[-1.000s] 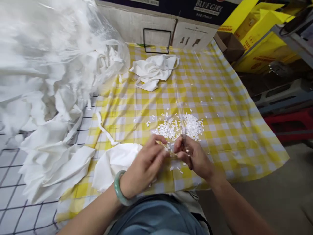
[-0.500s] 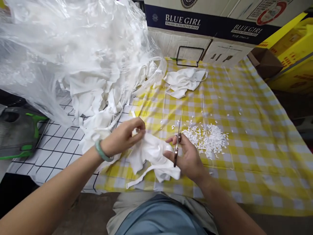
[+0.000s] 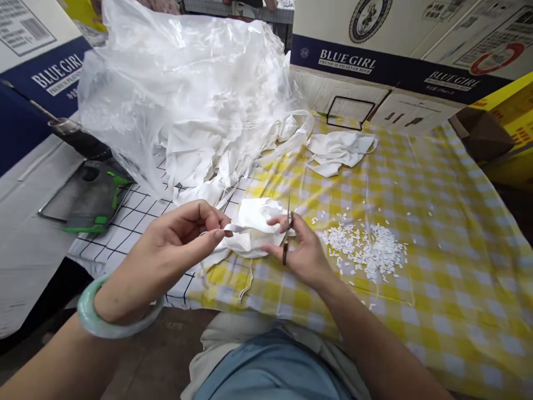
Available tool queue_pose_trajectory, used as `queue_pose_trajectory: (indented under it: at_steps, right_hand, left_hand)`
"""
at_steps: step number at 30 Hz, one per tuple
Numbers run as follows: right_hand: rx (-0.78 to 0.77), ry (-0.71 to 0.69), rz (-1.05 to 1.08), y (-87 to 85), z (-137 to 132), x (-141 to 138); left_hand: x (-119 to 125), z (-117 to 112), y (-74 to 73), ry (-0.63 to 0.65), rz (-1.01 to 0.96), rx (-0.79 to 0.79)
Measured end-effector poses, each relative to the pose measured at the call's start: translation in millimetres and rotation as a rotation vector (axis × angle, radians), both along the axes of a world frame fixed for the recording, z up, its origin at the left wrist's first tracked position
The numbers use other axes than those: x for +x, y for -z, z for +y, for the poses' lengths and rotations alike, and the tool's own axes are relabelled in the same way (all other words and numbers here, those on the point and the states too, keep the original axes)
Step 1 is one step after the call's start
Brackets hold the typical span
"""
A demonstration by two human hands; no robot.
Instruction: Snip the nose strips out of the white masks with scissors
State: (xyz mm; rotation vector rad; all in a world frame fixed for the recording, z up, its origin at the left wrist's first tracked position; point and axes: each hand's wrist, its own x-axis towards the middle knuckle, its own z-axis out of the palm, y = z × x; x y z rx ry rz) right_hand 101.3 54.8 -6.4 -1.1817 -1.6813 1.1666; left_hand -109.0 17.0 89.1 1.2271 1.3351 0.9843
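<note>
My left hand [image 3: 179, 236], with a pale green bangle on its wrist, is closed in a pinch on a thin strap of a white cloth piece [image 3: 256, 214]. The cloth lies crumpled on the table between both hands, and a narrow strip of it hangs toward the front edge. Small scissors [image 3: 287, 236] are held in my right hand [image 3: 306, 253], their blades pointing up and away from me. The fingers of that hand reach over the cloth's right side; whether they also grip it I cannot tell.
A clear plastic bag [image 3: 187, 72] spills white cloth pieces at the back left. Small white clippings [image 3: 381, 250] lie heaped right of my hands on the yellow checked tablecloth [image 3: 458, 266]. Another white cloth [image 3: 341, 150] lies behind. Cardboard boxes [image 3: 400, 50] border the back.
My view has swung left. My left hand has come closer to me and stretches a strap out from the cloth. The cloth lies differently, while the scissors stay in my right hand.
</note>
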Motion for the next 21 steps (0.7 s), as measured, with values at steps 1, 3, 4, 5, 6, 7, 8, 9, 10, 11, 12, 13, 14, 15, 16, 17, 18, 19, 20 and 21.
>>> queue_pose_trajectory:
  at_steps: [1, 3, 4, 5, 6, 7, 8, 9, 10, 11, 12, 13, 14, 15, 16, 17, 18, 19, 20, 21]
  right_hand:
    - [-0.006, -0.040, 0.053, 3.7, -4.1, -7.6]
    - [-0.027, -0.085, 0.136, 9.3, -7.5, -22.0]
    - [-0.042, -0.075, 0.173, 10.8, -6.5, -26.9]
    - [-0.053, -0.046, 0.213, 11.1, -3.9, -29.2]
    - [-0.060, -0.009, 0.255, 10.2, -0.3, -29.1]
    - [-0.057, 0.026, 0.296, 7.9, 3.7, -26.9]
    - [-0.041, 0.053, 0.328, 4.6, 7.6, -23.4]
    - [-0.017, 0.068, 0.343, 0.6, 11.0, -19.2]
    - [0.008, 0.072, 0.346, -3.8, 13.6, -15.2]
    - [0.030, 0.066, 0.343, -8.0, 15.3, -11.9]
    - [0.047, 0.055, 0.336, -11.8, 16.2, -9.4]
    - [0.064, 0.045, 0.331, -14.7, 16.5, -7.7]
    - [0.080, 0.036, 0.334, -16.8, 16.4, -6.6]
    - [0.094, 0.026, 0.350, -18.1, 16.3, -5.8]
    - [0.107, 0.018, 0.375, -18.6, 16.3, -4.8]
    - [0.115, 0.014, 0.406, -18.6, 16.5, -3.4]
    - [0.115, 0.016, 0.436, -18.1, 16.9, -1.6]
    - [0.105, 0.022, 0.457, -17.4, 17.6, 0.7]
    - [0.091, 0.032, 0.468, -16.6, 18.2, 3.3]
    - [0.069, 0.044, 0.467, -15.6, 18.7, 5.9]
  left_hand:
    - [-0.5, -3.2, 0.5, -0.005, -0.060, -0.016]
    - [-3.9, -9.3, -1.1, -0.030, -0.162, -0.012]
    - [-6.9, -12.7, -1.6, -0.046, -0.204, -0.004]
    - [-10.1, -16.5, -0.7, -0.051, -0.239, -0.012]
    - [-12.9, -20.5, 2.3, -0.044, -0.278, -0.046]
    - [-14.2, -24.7, 7.7, -0.015, -0.335, -0.105]
    - [-13.3, -28.7, 15.5, 0.033, -0.417, -0.188]
    - [-9.5, -32.0, 25.1, 0.097, -0.526, -0.291]
    - [-2.8, -34.3, 35.6, 0.161, -0.650, -0.396]
    - [6.3, -35.4, 46.1, 0.217, -0.778, -0.490]
    - [17.0, -35.2, 55.4, 0.263, -0.891, -0.569]
    - [28.3, -34.0, 63.1, 0.294, -0.977, -0.628]
    - [38.9, -31.9, 68.6, 0.305, -1.032, -0.660]
    - [48.0, -29.6, 72.0, 0.296, -1.057, -0.661]
    - [54.9, -27.5, 73.7, 0.268, -1.051, -0.637]
    - [59.4, -26.0, 74.1, 0.226, -1.020, -0.597]
    - [61.5, -25.5, 73.8, 0.180, -0.968, -0.548]
    - [61.7, -25.9, 72.9, 0.136, -0.897, -0.500]
    - [60.3, -27.2, 71.6, 0.105, -0.810, -0.452]
    - [57.9, -29.0, 69.7, 0.087, -0.717, -0.403]
